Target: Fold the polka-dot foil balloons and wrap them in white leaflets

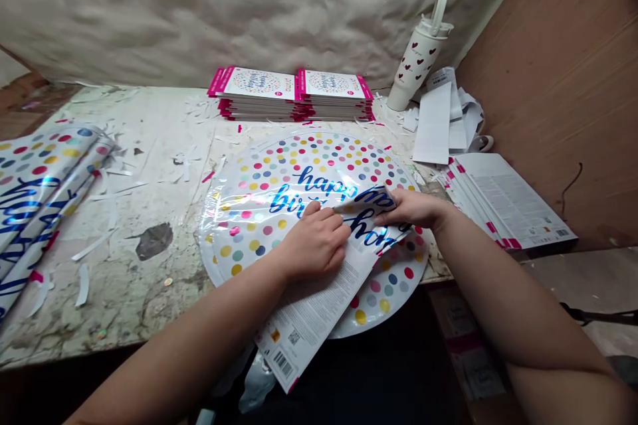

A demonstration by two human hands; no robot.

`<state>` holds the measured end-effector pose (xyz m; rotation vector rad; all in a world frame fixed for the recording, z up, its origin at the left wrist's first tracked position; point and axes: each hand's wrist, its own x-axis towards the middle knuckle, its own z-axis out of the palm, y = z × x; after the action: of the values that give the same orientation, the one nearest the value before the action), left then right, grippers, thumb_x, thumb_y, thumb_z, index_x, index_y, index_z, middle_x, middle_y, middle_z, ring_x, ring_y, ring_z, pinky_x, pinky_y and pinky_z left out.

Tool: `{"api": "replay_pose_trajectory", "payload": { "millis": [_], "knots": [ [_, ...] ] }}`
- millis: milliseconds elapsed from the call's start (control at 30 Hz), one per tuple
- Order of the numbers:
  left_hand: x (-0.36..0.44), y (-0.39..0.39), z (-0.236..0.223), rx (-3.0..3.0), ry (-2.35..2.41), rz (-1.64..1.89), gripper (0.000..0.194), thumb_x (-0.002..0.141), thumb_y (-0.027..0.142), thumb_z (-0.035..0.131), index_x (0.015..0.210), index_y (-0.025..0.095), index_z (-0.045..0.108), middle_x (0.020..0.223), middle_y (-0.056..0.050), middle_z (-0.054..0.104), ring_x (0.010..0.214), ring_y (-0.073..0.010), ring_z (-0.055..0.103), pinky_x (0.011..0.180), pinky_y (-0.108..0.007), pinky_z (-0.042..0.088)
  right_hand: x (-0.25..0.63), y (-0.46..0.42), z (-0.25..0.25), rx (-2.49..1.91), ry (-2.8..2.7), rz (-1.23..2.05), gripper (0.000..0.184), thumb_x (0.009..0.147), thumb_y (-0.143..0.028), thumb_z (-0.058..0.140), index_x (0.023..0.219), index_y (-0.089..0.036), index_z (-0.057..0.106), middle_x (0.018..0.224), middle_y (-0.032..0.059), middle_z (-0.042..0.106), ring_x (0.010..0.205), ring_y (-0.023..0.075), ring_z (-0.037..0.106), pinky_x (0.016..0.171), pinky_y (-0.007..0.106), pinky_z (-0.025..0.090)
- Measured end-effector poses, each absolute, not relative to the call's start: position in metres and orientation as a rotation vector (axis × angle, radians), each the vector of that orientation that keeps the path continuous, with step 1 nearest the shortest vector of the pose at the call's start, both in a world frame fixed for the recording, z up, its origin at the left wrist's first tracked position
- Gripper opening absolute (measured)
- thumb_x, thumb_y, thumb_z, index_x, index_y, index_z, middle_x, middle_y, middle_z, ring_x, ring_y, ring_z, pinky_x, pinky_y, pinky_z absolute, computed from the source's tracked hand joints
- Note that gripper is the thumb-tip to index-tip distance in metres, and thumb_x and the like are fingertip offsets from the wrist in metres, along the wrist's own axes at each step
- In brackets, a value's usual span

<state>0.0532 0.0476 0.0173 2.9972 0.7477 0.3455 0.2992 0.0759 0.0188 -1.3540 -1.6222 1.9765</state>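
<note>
A round foil balloon [314, 172] with coloured polka dots and blue "happy birthday" lettering lies flat on the table, with a section folded over. My left hand [314, 240] presses down on the fold, fingers curled against it. My right hand [409, 207] grips the fold's upper edge, close to my left hand. A white printed sheet [304, 305] with a barcode runs from under my left hand past the table's front edge. The lettering under my hands is partly hidden.
Two stacks of pink-edged packaged balloons [296, 94] stand behind. Rolled balloons [44, 196] lie at left, a stack of printed sheets [508, 199] at right. Paper scraps litter the worn table [124, 192]. A heart-patterned tumbler [415, 66] stands at the back right.
</note>
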Motion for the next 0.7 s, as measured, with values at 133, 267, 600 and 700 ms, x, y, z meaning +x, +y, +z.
{"api": "replay_pose_trajectory", "payload": {
  "millis": [133, 267, 600, 700],
  "knots": [
    [0.051, 0.046, 0.018, 2.992, 0.700, 0.317, 0.014, 0.080, 0.025, 0.040, 0.075, 0.018, 0.051, 0.077, -0.005, 0.054, 0.077, -0.0213, 0.046, 0.076, -0.039, 0.031, 0.287, 0.088, 0.027, -1.387, -1.650, 2.126, 0.046, 0.055, -0.025, 0.079, 0.098, -0.013, 0.067, 0.090, 0.0051, 0.070, 0.077, 0.0155, 0.062, 0.074, 0.026, 0.050],
    [0.050, 0.047, 0.022, 2.954, 0.765, 0.287, 0.013, 0.081, 0.020, 0.038, 0.079, 0.017, 0.051, 0.081, -0.006, 0.054, 0.081, -0.0216, 0.046, 0.077, -0.039, 0.031, 0.276, 0.089, 0.038, -1.574, -1.410, 1.946, 0.032, 0.059, -0.036, 0.077, 0.080, -0.014, 0.068, 0.076, 0.0061, 0.070, 0.061, 0.0151, 0.062, 0.057, 0.025, 0.050],
    [0.050, 0.050, 0.047, 2.979, 0.867, 0.289, 0.014, 0.081, 0.017, 0.037, 0.081, 0.017, 0.051, 0.085, -0.007, 0.053, 0.081, -0.0228, 0.044, 0.076, -0.039, 0.033, 0.255, 0.090, 0.062, -1.563, -1.607, 1.646, 0.012, 0.061, -0.024, 0.072, 0.068, -0.016, 0.066, 0.055, -0.0016, 0.059, 0.047, 0.0073, 0.050, 0.043, 0.018, 0.040],
    [0.051, 0.051, 0.053, 2.991, 0.867, 0.306, 0.017, 0.082, 0.018, 0.036, 0.085, 0.016, 0.053, 0.085, -0.008, 0.053, 0.082, -0.0232, 0.044, 0.077, -0.039, 0.034, 0.244, 0.083, 0.069, -1.517, -1.923, 1.539, 0.004, 0.064, -0.018, 0.065, 0.062, -0.015, 0.066, 0.047, -0.0016, 0.056, 0.046, 0.0104, 0.051, 0.047, 0.023, 0.043]
  ]
}}
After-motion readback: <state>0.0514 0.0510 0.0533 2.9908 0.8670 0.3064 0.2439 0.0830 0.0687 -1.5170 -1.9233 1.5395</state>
